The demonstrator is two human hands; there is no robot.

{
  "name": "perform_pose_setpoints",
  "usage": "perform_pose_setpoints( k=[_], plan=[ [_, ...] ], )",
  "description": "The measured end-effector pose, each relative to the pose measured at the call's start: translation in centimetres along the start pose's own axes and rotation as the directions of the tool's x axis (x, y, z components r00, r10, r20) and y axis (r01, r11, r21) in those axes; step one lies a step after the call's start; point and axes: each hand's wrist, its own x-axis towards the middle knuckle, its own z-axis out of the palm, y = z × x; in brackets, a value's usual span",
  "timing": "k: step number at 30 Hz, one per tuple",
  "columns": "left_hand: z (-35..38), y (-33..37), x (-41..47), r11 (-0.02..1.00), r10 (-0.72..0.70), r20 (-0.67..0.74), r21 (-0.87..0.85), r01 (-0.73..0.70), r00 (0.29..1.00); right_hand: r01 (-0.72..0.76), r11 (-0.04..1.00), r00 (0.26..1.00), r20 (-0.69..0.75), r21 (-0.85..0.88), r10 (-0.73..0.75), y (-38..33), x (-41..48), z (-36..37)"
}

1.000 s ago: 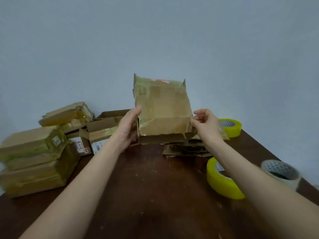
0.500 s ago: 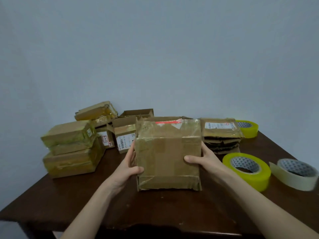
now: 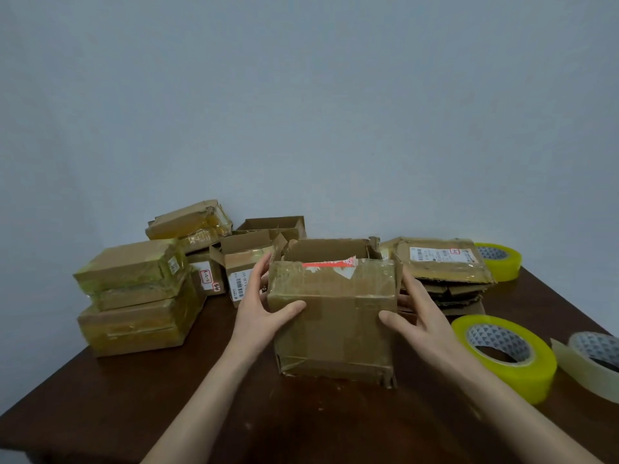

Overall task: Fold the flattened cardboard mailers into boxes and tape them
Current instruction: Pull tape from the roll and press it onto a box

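A worn brown cardboard box [image 3: 335, 326] stands on the dark wooden table [image 3: 134, 406] in front of me, opened into shape, its top open and old tape and a red label strip along its near rim. My left hand [image 3: 261, 313] grips its left side, thumb on the front face and fingers behind the corner. My right hand [image 3: 418, 321] holds the right side, thumb on the front. A stack of flattened mailers [image 3: 445, 272] lies just behind the right hand. A yellow tape roll [image 3: 502, 353] lies to the right of the box.
Taped boxes are stacked at the left [image 3: 134, 296], with open boxes [image 3: 248, 259] behind the middle. A pale tape roll [image 3: 593, 363] lies at the right edge and another yellow roll [image 3: 499, 262] at the far right. A plain wall stands behind the table.
The mailer, held up flat a second ago, has come down onto the table and opened out into a box shape. Both hands moved to its sides.
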Motion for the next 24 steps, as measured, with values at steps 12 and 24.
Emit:
perform_pose_setpoints(
  k=[12,24],
  plan=[
    [-1.3,-4.0,0.2,0.941,-0.333,0.344,0.057,0.334,0.878,-0.365,0.917,0.912,0.259,0.161,0.318,2.1,1.1,0.7],
    [0.1,-3.7,1.7,0.904,-0.363,0.043,0.258,0.34,0.931,-0.648,0.577,0.727,0.177,0.498,0.664,-1.4,4.2,-1.3]
  ],
)
